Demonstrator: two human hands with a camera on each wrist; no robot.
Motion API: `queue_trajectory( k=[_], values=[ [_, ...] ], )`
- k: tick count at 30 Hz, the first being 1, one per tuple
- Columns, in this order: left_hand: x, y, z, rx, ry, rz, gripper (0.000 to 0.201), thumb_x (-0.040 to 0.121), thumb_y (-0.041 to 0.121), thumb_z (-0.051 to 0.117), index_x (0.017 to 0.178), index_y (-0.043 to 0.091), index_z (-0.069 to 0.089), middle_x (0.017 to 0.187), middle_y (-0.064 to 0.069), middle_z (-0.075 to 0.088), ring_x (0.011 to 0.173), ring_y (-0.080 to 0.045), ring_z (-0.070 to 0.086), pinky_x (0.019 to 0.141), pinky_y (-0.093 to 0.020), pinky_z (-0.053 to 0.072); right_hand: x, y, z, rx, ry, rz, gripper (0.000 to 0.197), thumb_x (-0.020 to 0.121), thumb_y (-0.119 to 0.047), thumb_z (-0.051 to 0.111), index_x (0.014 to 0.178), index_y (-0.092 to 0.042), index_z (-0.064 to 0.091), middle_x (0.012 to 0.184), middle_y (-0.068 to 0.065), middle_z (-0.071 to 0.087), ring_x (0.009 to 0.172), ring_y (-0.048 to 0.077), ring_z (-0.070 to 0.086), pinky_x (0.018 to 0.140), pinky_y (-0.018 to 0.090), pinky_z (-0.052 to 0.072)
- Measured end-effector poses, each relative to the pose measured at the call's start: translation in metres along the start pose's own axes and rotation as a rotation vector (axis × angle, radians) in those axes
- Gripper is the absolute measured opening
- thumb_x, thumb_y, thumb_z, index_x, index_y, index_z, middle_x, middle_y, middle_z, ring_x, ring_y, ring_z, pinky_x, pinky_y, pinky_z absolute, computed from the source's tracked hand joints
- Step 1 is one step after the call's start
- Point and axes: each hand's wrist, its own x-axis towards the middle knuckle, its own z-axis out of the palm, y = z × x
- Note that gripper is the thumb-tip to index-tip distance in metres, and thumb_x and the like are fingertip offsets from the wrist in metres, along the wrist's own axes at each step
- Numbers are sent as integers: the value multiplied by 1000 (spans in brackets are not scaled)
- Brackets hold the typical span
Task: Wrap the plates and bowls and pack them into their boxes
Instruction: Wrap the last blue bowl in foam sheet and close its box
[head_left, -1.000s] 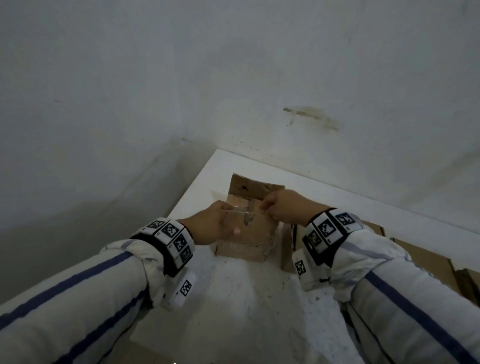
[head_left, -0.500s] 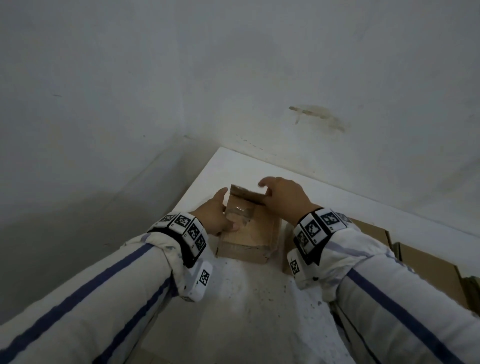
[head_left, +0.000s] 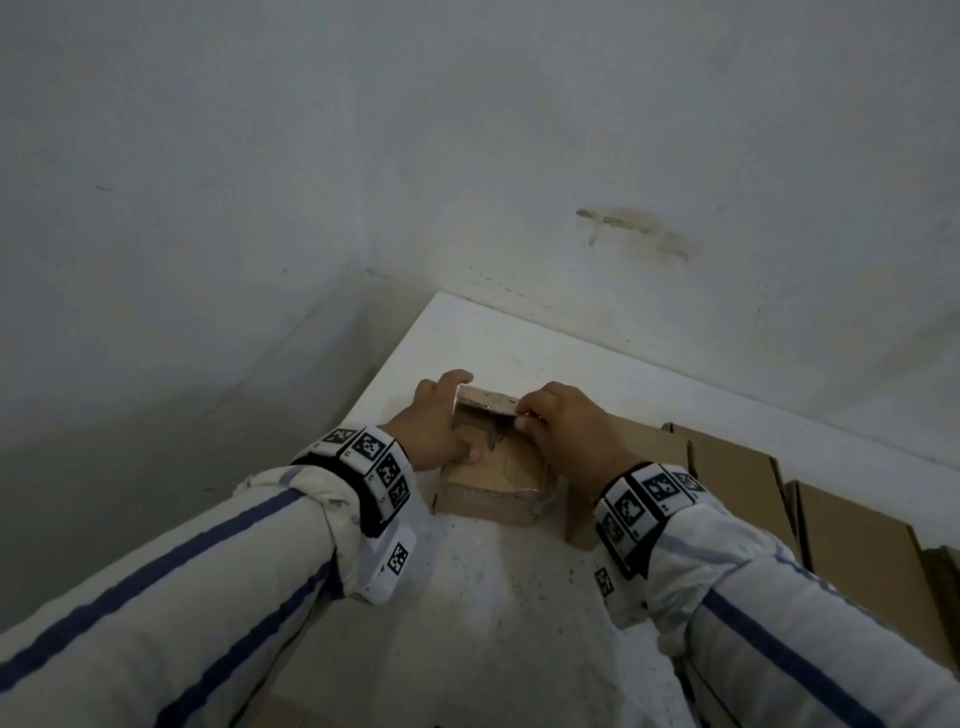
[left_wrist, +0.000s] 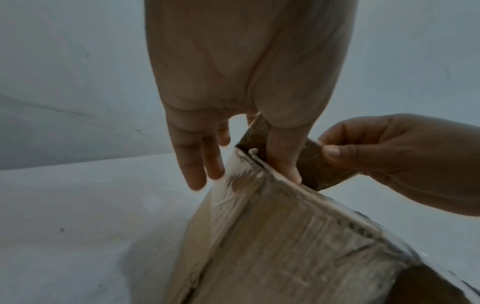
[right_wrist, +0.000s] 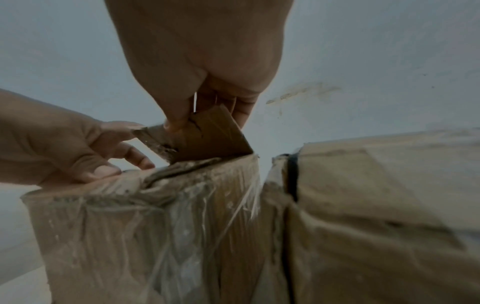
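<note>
A small brown cardboard box with clear tape over it sits on the white table. Its far flap stands partly raised. My left hand holds the box's left side, thumb on top and fingers reaching past the far left corner. In the left wrist view its fingers lie along the taped side of the box. My right hand pinches the flap's right edge between thumb and fingers, as the right wrist view shows at the flap. No plate or bowl is visible.
A row of flat cardboard boxes lines the table to the right, the nearest one right beside the small box. White walls stand close behind and to the left. The table's left edge drops off next to my left hand.
Both hands have slid toward the box's far end. The right hand went from lying over the flap to pinching its edge. The flap leans lower over the box.
</note>
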Motion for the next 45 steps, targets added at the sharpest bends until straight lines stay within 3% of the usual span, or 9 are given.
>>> queue_trajectory(
  k=[2,5,10,13,19,23,34,37,45],
  values=[
    [-4,2,1,22,82,7,100,68,20,82,143,28,16,139,-9,22,122,-29,41,99,-35,39,2,1,-4,63,31,40,22,94,-25,50,105,-14,66,105,6,61,103,22,53,84,28,39],
    [-11,11,1,120,195,-27,91,64,26,84,134,23,26,127,-5,29,108,-26,44,89,-38,44,12,4,-13,172,111,158,22,95,-23,49,102,-12,68,105,6,65,101,22,57,81,26,38],
    [-8,30,9,319,104,102,30,89,7,51,118,1,48,119,-16,52,107,-30,55,85,-34,43,30,5,-23,241,177,291,20,94,-21,50,99,-11,67,104,4,68,99,20,58,72,20,32],
    [1,39,17,95,130,62,29,91,7,46,117,0,56,120,-17,58,111,-31,55,90,-29,42,35,7,-24,244,169,319,20,94,-20,50,98,-10,66,103,5,67,97,20,57,72,20,32],
    [27,52,26,-638,196,-237,31,91,20,55,109,-3,65,111,-22,66,91,-29,63,92,-44,52,37,10,-27,272,140,338,21,93,-21,51,98,-8,67,104,7,67,100,22,58,75,21,34],
    [32,54,26,-867,206,-306,24,92,24,58,93,1,66,80,-9,65,70,-20,56,66,-32,48,35,10,-27,277,126,335,22,93,-22,52,100,-8,67,104,7,68,101,23,58,76,22,35],
    [32,62,22,-990,151,-391,13,90,16,62,78,9,62,75,-4,64,61,-16,48,55,-25,38,29,9,-25,278,116,301,21,94,-21,50,102,-10,66,106,5,67,101,20,58,77,20,34],
    [29,69,20,-1028,148,-400,13,89,13,59,93,3,67,71,-4,61,55,-14,41,51,-23,30,24,11,-25,353,134,276,24,89,-13,52,111,-12,61,102,4,64,100,20,57,79,20,37],
    [15,69,13,-1030,85,-310,11,90,23,57,92,19,67,92,2,70,89,-15,58,79,-33,44,17,8,-3,-54,151,-13,27,89,-21,54,115,-14,55,115,11,50,101,30,51,76,36,46]
  ],
)
